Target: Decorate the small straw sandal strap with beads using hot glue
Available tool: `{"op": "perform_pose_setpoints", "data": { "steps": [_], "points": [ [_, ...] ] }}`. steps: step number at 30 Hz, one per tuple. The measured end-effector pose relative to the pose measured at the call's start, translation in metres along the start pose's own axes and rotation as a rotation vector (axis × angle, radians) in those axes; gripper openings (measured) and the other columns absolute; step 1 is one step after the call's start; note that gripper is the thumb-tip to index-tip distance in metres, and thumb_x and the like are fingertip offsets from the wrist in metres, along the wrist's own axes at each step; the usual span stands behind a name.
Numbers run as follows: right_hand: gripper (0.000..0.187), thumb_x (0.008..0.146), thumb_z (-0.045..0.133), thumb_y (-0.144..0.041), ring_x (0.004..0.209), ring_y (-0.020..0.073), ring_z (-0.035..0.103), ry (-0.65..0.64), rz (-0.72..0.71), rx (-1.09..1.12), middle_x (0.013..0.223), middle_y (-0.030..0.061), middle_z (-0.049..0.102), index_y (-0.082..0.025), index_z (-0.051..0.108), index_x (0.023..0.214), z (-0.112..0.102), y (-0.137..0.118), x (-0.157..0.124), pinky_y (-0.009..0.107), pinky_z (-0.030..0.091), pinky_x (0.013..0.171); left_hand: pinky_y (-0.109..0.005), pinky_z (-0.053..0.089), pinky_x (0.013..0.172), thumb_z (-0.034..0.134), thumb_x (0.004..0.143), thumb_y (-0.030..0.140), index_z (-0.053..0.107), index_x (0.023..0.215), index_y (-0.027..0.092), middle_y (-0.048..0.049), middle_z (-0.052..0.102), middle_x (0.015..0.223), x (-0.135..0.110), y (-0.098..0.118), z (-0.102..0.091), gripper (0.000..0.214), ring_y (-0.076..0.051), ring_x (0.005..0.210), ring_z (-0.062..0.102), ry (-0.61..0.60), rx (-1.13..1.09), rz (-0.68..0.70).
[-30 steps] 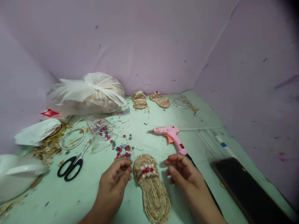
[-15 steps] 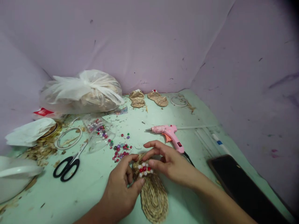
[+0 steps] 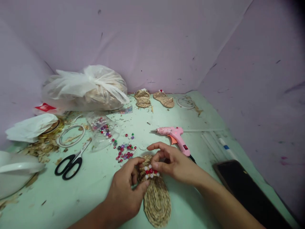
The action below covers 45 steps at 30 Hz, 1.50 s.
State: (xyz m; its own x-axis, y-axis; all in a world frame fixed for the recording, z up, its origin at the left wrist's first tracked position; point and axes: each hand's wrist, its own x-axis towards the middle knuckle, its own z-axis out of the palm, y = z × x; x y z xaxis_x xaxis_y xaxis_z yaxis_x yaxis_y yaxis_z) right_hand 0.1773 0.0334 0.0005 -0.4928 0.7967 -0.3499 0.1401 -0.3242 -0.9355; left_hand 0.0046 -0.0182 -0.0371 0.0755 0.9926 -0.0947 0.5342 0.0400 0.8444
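Observation:
A small woven straw slipper lies on the table before me, its sole pointing towards me. White and red beads sit in rows across its strap. From the left, my left hand grips the slipper, thumb at the lower edge of the beads and fingers at the strap's far side. My right hand reaches in from the right, with its thumb and a bent finger pinched together against the top right of the beads. Whatever lies between those fingertips is hidden.
Beyond the hands are loose beads, a tipped plastic cup of beads and a pink glue gun. Black-handled scissors lie left; a phone lies right. Two woven slippers and a plastic bag stand at the back.
The right thumb and finger have closed together at the top of the beads. The left hand keeps its grip. The whole view has shifted slightly.

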Motion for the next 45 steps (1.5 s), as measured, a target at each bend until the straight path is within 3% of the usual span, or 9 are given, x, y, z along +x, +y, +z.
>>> {"op": "perform_pose_setpoints", "data": {
  "steps": [14,18,22,31,39,45],
  "points": [
    [0.03,0.074,0.059,-0.018,0.053,0.0093,0.046,0.069,-0.041,-0.005,0.062,-0.0055,0.052,-0.019,0.05,0.102,0.002,0.005,0.002,0.024,0.035,0.052,-0.022,0.038,0.047,0.058,0.069,0.024,0.051,0.103,0.019,0.0063,0.044,0.056,0.0,0.001,-0.001,0.035,-0.012,0.049,0.044,-0.017,0.023,-0.024],
    [0.034,0.078,0.055,-0.026,0.074,0.0153,0.059,0.081,-0.083,-0.016,0.079,0.0018,0.063,-0.019,0.049,0.112,-0.002,0.006,0.002,0.03,0.043,0.068,-0.021,0.038,0.047,0.057,0.07,0.023,0.05,0.103,0.019,0.0067,0.044,0.056,0.002,0.002,-0.001,0.034,-0.011,0.049,0.043,-0.037,0.004,-0.021],
    [0.037,0.077,0.057,-0.026,0.089,0.017,0.059,0.104,-0.108,0.037,0.099,0.007,0.064,-0.019,0.047,0.113,-0.007,0.005,0.002,0.033,0.043,0.079,-0.022,0.038,0.047,0.058,0.071,0.024,0.05,0.104,0.019,0.0067,0.044,0.057,0.002,0.0,-0.001,0.035,-0.011,0.049,0.044,-0.042,0.001,-0.032],
    [0.034,0.076,0.057,-0.011,0.059,0.0109,0.049,0.036,-0.004,-0.079,0.068,-0.0024,0.056,-0.017,0.049,0.109,-0.003,0.003,0.002,0.027,0.038,0.06,-0.022,0.039,0.047,0.058,0.07,0.023,0.05,0.103,0.02,0.0069,0.044,0.056,0.0,-0.001,-0.001,0.034,-0.011,0.049,0.045,-0.028,0.003,-0.023],
    [0.037,0.076,0.055,-0.01,0.057,0.0103,0.044,0.028,0.0,-0.005,0.063,-0.0049,0.05,-0.018,0.044,0.11,0.002,0.003,0.004,0.025,0.035,0.055,-0.022,0.038,0.047,0.059,0.07,0.022,0.05,0.105,0.021,0.0068,0.045,0.056,0.0,-0.005,0.001,0.036,-0.011,0.05,0.046,-0.018,0.022,0.008],
    [0.033,0.076,0.057,-0.021,0.058,0.0119,0.047,0.03,-0.023,-0.045,0.063,-0.0041,0.05,-0.019,0.048,0.108,-0.002,0.005,0.004,0.027,0.035,0.056,-0.022,0.038,0.048,0.059,0.07,0.02,0.051,0.104,0.021,0.0068,0.045,0.056,0.0,-0.007,0.002,0.036,-0.011,0.05,0.046,-0.014,0.024,0.032]
  ]
}}
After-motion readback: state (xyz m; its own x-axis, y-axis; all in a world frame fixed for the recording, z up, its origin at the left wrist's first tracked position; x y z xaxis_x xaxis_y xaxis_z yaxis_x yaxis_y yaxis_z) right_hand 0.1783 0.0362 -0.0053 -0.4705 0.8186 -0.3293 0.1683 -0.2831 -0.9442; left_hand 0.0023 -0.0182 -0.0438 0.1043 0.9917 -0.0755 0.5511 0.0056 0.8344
